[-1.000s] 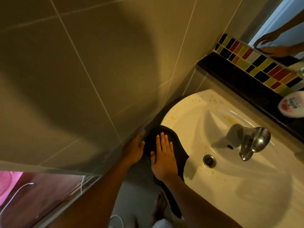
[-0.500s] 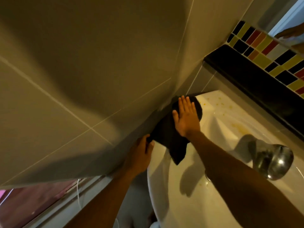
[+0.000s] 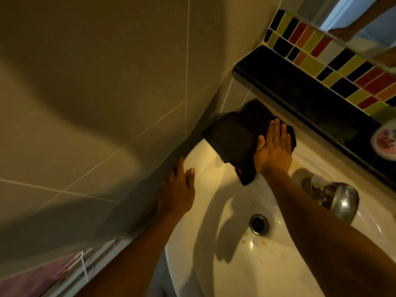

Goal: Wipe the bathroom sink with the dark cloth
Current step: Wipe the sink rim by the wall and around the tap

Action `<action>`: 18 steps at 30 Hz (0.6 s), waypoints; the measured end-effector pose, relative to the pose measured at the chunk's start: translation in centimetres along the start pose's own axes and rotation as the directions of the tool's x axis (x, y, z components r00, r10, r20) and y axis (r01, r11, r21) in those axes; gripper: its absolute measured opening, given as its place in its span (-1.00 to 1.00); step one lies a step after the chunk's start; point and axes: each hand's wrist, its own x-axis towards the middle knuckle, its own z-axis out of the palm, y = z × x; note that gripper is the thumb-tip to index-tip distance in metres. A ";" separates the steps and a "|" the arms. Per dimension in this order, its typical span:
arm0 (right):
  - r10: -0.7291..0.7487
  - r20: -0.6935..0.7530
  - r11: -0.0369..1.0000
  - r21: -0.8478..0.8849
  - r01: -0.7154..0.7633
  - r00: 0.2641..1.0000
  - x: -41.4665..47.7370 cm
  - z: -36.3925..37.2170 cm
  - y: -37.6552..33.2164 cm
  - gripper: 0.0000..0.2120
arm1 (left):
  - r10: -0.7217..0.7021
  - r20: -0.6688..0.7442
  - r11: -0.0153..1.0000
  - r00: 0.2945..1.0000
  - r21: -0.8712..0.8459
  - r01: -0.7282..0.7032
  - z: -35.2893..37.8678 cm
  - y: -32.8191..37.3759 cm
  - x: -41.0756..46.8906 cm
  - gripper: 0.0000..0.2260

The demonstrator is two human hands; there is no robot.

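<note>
Dark cloth (image 3: 237,138) slid along sink (image 3: 205,211) rim toward faucet (image 3: 340,200). Right hand (image 3: 273,146) flat, spread on cloth; left hand (image 3: 176,194) open on rim by wall. Yellow specks by drain (image 3: 258,224).

Two of my hands are over one white sink (image 3: 205,264): my left hand (image 3: 176,192) and my right hand (image 3: 273,150). One dark cloth (image 3: 235,138), one metal tap (image 3: 340,202) and one drain (image 3: 258,224) are in view. One black ledge (image 3: 300,97) carries one round container (image 3: 385,140). One mirror (image 3: 364,20) hangs above.
</note>
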 end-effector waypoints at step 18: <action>0.131 0.053 0.991 0.017 -0.133 0.990 -2.4 -0.3 -0.5 -0.40 | -0.022 -0.021 0.995 1.000 0.094 0.024 -0.7 1.3 -0.2 -0.48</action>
